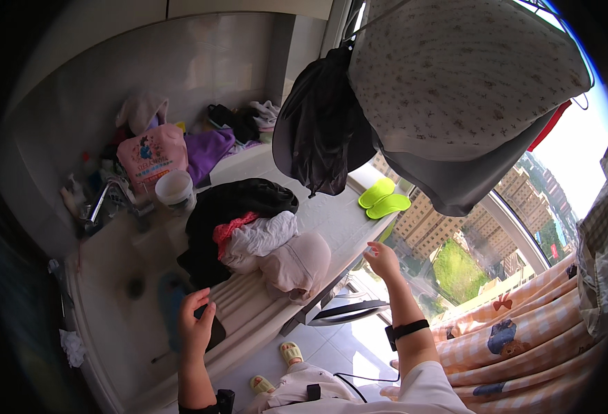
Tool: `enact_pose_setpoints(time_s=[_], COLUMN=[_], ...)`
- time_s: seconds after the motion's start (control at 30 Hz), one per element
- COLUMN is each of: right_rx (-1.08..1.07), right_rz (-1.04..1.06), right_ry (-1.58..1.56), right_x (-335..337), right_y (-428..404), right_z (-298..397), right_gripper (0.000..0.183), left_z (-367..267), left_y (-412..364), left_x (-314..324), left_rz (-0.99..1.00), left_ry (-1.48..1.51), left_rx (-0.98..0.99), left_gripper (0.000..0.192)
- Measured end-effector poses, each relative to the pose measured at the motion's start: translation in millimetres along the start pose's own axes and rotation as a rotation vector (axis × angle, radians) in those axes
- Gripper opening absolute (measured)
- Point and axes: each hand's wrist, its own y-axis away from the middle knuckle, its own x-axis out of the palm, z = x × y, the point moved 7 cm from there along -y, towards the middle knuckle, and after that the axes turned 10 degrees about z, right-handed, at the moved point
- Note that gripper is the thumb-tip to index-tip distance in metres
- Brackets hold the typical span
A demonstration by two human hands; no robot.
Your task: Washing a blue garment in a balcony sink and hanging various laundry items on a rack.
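Note:
My left hand (196, 321) is over the front edge of a laundry sink (107, 310) with a ribbed washboard (247, 300). Its thumb and fingers are apart, and a dark piece (216, 334) shows behind them. My right hand (383, 259) hovers by the counter's window end, fingers loosely bent, with nothing visible in it. Between the hands lies a laundry pile: a black garment (213, 207), a red cloth (234, 227), a white cloth (265, 233) and a pale pink moulded-cup bra (301, 261). A blue object (169, 305) lies in the basin.
A faucet (97, 207), white tub (174, 189), pink detergent pouch (151, 155) and purple cloth (208, 150) stand behind. Lime-green insoles (385, 199) lie by the window. A black cap (319, 124) and patterned fabric (469, 83) hang overhead. Below the counter, a round door (350, 313) juts out.

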Motion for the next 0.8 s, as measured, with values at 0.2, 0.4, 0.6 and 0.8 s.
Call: enact_pose_setpoints(time_s=[0.2, 0.4, 0.6, 0.8], right_rx=[0.122, 0.044, -0.027, -0.107], right_rz=[0.114, 0.046, 0.032, -0.072], right_ry=[0.281, 0.288, 0.362, 0.007], right_x=[13.8, 29.8, 32.2, 16.8], right_y=[-109.2, -183.7, -226.2, -191.0], right_z=[-14.6, -71.5, -69.2, -50.5], right_gripper=[0.070, 0.048, 0.042, 0.051], left_z=[3.5, 5.0, 20.0, 22.5], left_y=[-39.0, -71.0, -75.3, -73.2], left_x=[15.8, 36.2, 33.7, 8.9], left_rz=[-0.079, -0.145, -0.154, -0.174], left_ry=[0.009, -0.029, -0.117, -0.096], left_rx=[-0.034, -0.101, -0.128, -0.165], left_gripper=[0.030, 0.030, 0.030, 0.030])
